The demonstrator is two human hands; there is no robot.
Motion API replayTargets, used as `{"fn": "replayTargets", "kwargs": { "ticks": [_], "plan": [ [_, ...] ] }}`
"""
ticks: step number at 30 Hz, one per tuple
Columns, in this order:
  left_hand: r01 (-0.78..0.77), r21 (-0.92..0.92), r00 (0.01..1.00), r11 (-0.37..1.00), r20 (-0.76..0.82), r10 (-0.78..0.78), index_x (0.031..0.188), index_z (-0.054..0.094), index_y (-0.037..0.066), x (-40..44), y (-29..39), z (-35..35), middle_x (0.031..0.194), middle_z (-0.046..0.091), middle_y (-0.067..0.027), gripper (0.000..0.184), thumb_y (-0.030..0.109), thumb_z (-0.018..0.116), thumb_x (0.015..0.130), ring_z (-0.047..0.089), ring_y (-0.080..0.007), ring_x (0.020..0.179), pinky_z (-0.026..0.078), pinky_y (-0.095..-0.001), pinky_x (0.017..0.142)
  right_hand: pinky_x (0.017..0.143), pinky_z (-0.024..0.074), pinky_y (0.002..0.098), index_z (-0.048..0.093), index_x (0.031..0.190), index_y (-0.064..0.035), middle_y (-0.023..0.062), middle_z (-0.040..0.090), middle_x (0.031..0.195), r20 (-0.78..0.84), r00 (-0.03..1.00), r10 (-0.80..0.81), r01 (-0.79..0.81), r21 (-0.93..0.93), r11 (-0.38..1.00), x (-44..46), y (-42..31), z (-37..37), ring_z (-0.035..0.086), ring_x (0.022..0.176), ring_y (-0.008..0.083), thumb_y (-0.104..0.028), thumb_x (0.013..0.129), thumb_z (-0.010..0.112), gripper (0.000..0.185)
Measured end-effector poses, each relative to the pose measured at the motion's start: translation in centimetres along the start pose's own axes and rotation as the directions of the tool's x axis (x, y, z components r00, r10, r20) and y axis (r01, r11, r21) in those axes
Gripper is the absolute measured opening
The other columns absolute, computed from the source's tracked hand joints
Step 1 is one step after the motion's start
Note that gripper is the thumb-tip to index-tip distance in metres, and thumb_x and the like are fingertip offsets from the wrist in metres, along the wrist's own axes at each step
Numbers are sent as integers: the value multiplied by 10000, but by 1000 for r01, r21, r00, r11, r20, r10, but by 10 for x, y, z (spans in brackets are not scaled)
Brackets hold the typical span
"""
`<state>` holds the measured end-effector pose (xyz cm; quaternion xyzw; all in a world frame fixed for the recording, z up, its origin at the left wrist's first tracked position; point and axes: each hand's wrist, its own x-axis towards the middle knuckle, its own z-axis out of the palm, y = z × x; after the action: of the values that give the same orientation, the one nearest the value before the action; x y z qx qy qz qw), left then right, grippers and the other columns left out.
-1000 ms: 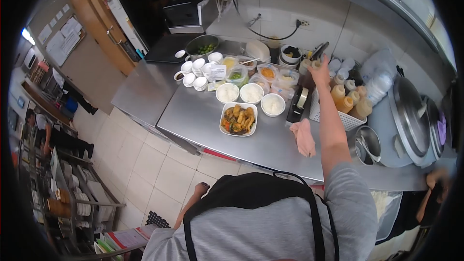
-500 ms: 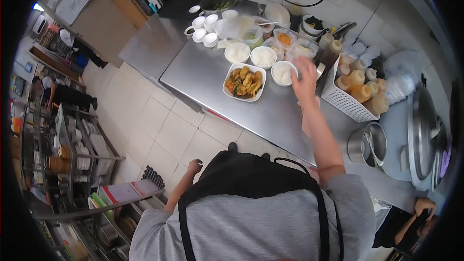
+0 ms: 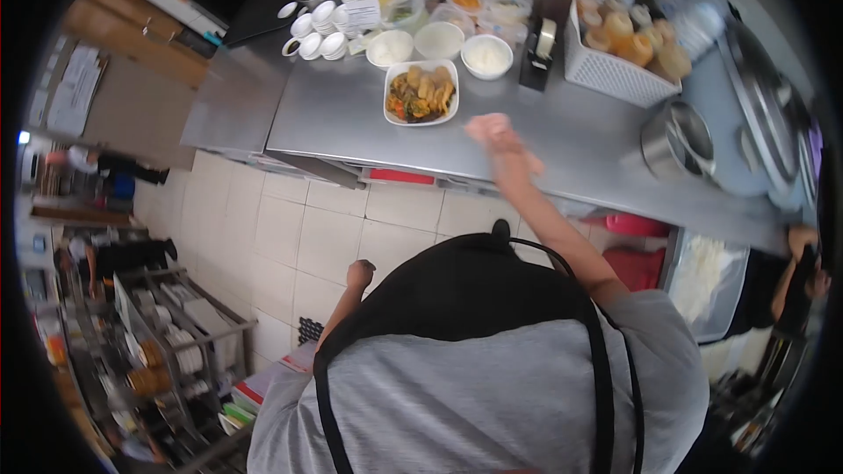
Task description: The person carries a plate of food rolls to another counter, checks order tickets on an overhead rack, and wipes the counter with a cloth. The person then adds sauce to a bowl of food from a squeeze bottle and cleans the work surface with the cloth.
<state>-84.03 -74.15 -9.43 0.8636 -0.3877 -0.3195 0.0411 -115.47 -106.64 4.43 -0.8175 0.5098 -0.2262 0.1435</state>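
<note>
My right hand (image 3: 499,139) is low over the near part of the steel counter (image 3: 351,136). Motion smears its fingers, and a pinkish cloth (image 3: 532,163) shows beside the wrist; whether the hand grips it is unclear. Left of that hand is a square white bowl (image 3: 421,95) of browned chunks in sauce. Just behind stand a left rice bowl (image 3: 389,49), a middle bowl (image 3: 439,39) with a pale top, and a right rice bowl (image 3: 487,57). My left hand (image 3: 360,274) hangs beside my apron over the floor, fingers curled; what they hold, if anything, is hidden.
Behind the bowls are stacked white cups (image 3: 329,22) and tubs of ingredients (image 3: 465,2). A tape dispenser (image 3: 537,57), a white basket (image 3: 615,77) of sauce bottles and a metal pot (image 3: 674,140) line the right. A shelf rack (image 3: 202,333) stands behind left; a person (image 3: 790,272) is at far right.
My right hand has drawn back from the right rice bowl to the counter's near edge, uncovering the tape dispenser. The view has turned and shifted. My left hand still hangs at my side.
</note>
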Motion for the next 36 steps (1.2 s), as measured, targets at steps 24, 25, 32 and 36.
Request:
{"fn": "replayTargets", "kwargs": {
  "ticks": [24,25,32,36],
  "plan": [
    [-361,290,921,886,258,291,702,664,-2,37,-90,-77,724,635,-197,253,248,645,671,634,-313,728,495,-377,664,648,467,247,596,1027,-81,28,634,873,296,731,615,-480,864,155,-140,11,-34,597,765,108,-194,792,608,261],
    [-374,303,917,876,265,299,702,664,-2,29,-71,-88,724,635,-197,253,248,645,671,634,-313,728,495,-377,664,636,463,242,584,1048,-82,32,633,883,398,698,595,-551,830,91,-158,16,-3,600,782,106,-209,802,591,277],
    [-421,422,907,803,188,377,692,648,-15,13,-35,-126,737,628,-211,240,223,635,678,628,-325,725,491,-381,649,731,436,328,551,1078,-131,41,608,948,633,484,604,-649,723,-237,-222,27,93,585,861,159,-227,815,542,281],
    [-312,330,944,891,213,252,694,648,-22,7,-51,-140,706,621,-214,220,195,619,682,633,-312,692,486,-375,622,767,429,341,549,1076,-134,40,603,962,594,492,637,-596,763,-251,-215,24,102,582,869,168,-246,814,555,286]
  ]
}}
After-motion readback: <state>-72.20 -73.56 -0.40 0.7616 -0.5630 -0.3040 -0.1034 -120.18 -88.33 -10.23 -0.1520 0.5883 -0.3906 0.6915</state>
